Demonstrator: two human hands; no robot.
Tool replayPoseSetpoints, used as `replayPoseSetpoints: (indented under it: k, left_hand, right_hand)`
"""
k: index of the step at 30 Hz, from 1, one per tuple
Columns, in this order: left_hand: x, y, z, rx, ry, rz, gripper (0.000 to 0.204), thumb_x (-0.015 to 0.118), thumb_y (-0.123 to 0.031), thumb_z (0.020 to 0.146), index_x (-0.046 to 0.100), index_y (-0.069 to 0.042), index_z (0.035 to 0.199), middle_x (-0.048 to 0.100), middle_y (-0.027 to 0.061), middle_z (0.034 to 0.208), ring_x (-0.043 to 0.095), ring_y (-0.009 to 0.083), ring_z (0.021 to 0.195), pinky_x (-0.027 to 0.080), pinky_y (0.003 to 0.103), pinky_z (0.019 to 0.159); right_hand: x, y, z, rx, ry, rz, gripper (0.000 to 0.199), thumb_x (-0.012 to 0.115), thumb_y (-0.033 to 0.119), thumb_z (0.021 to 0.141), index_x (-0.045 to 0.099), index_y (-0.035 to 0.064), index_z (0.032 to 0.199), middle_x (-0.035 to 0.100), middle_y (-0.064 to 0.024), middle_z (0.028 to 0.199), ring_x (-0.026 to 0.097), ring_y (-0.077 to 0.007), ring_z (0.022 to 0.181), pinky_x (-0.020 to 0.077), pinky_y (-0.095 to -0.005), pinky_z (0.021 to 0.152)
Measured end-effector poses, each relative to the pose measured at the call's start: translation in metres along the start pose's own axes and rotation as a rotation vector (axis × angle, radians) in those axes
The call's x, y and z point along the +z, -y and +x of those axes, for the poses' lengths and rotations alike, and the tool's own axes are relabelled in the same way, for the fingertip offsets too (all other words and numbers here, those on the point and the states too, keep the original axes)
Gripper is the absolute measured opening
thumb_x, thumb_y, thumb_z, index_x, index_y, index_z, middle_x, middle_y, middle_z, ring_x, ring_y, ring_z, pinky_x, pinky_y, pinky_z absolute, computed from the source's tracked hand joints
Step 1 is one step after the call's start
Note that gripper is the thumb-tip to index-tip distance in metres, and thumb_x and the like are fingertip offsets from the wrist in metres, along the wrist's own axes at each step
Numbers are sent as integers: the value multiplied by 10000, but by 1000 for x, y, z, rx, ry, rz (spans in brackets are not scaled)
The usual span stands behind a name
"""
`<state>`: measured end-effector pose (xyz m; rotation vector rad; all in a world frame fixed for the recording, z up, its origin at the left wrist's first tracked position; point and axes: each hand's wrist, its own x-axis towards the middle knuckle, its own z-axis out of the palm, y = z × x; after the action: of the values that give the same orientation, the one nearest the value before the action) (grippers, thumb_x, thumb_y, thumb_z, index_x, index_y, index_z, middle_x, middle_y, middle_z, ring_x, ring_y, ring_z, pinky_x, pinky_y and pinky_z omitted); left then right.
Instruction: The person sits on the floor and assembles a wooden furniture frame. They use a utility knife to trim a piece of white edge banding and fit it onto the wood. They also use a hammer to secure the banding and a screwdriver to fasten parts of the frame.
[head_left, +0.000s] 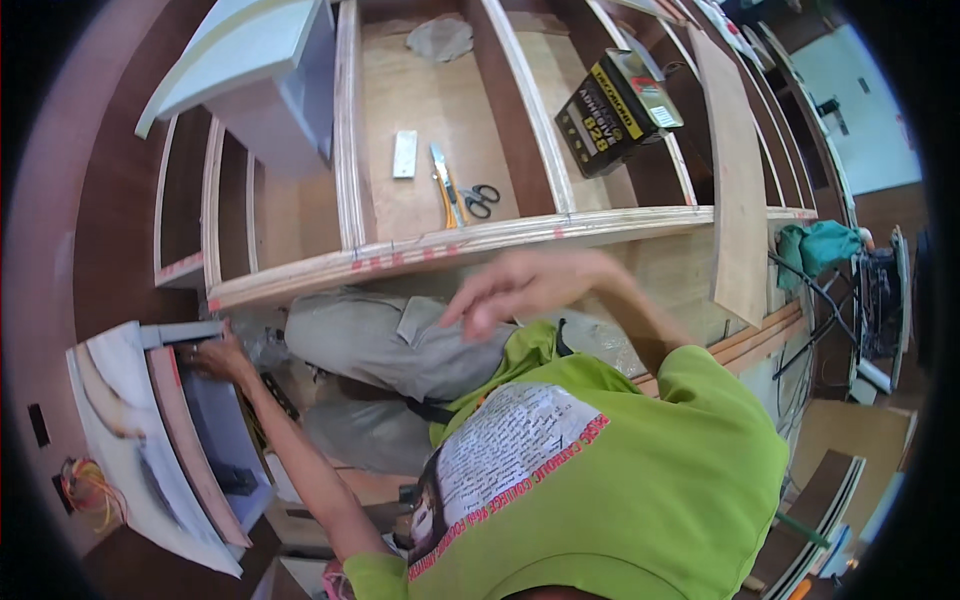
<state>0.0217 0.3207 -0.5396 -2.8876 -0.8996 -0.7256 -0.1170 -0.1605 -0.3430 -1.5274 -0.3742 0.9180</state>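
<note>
My left hand is at the upper corner of a pale box-like wooden piece with a curved pinkish edge, standing at the left. Its thumb is raised over the rim, and the other fingers bend inside, partly in shadow. A dark object lies within this piece. Over my lap, my right hand hangs in the air, slightly blurred, holding nothing, fingers loosely stretched toward the left. Just beyond it runs the front edge of a wooden frame. Scissors, a yellow cutter knife and a small white block lie in one compartment.
A black and yellow adhesive tin stands in the frame, with a loose plank across its right part. A white curved-top piece rests at the upper left. Wires hang from the left wall. Stacked boards are at the lower right.
</note>
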Motion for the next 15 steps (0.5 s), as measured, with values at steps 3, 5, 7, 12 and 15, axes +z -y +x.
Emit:
replayPoseSetpoints:
  k: [3,5,7,12,15]
  left_hand:
    - [-13,-6,-7,28,-63,6,1082,808,-489,607,296,84,1369,407,286,1337,412,412,1218,348,508,990]
    - [-12,-9,-6,-3,-4,78,911,807,-463,623,448,56,1280,479,261,1282,468,395,1165,374,504,952]
    - [10,13,5,100,37,-204,725,797,-479,637,581,26,1110,533,254,1217,517,407,1089,425,475,903]
    - [-21,-2,7,48,139,-49,860,836,-295,614,429,36,1296,484,272,1287,478,434,1169,368,493,1000]
    - [-24,48,14,250,68,-354,843,801,-201,643,366,45,1321,504,266,1271,480,420,1179,364,452,1011]
  right_hand:
    - [-61,-3,4,-36,-403,-218,200,573,169,911,644,7,1003,669,-57,854,639,-128,772,525,-290,680]
    - [-103,-23,25,145,-634,-860,193,595,185,852,631,-3,880,655,-160,738,652,-243,692,497,-343,625]
    - [-141,-73,41,170,-499,-1230,247,631,269,830,622,23,839,650,-175,725,644,-320,680,498,-414,626]
    - [-169,-132,80,555,-220,-1338,315,670,310,722,701,3,785,663,-193,724,660,-331,683,522,-420,625]
    - [-168,-139,96,579,-192,-1330,384,683,368,712,701,-7,794,667,-208,753,667,-344,732,533,-421,660]
